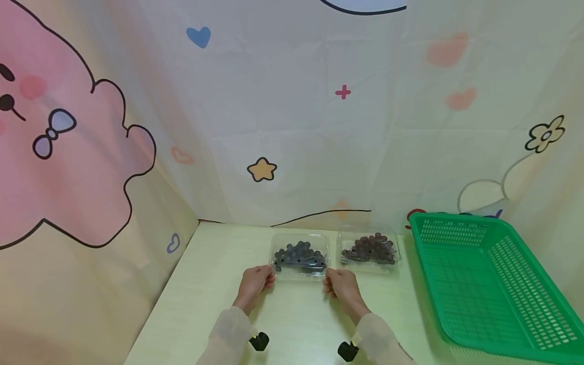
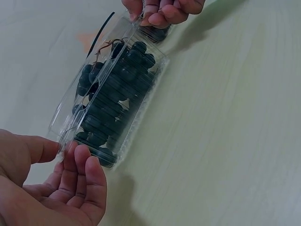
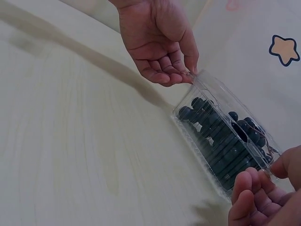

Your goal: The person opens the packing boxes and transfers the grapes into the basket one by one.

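A clear plastic clamshell box [image 1: 299, 278] of dark blue grapes [image 1: 298, 253] sits on the table between the two hands. My left hand [image 1: 255, 285] pinches the rim at the box's near left corner between thumb and fingers. At the near right corner my right hand [image 1: 343, 286] pinches the same rim. Both wrist views show thumb and fingertips on the plastic edge, with the grapes [image 2: 113, 94] and a brown stem visible through the wall. To the right stands a second clear box [image 1: 375, 267] with reddish-purple grapes [image 1: 371, 248].
A large green plastic basket [image 1: 431, 284] with perforated walls stands at the table's right side. Behind the pale wooden table [image 1: 191, 304] hangs a printed curtain [image 1: 292, 101], which also covers the left side.
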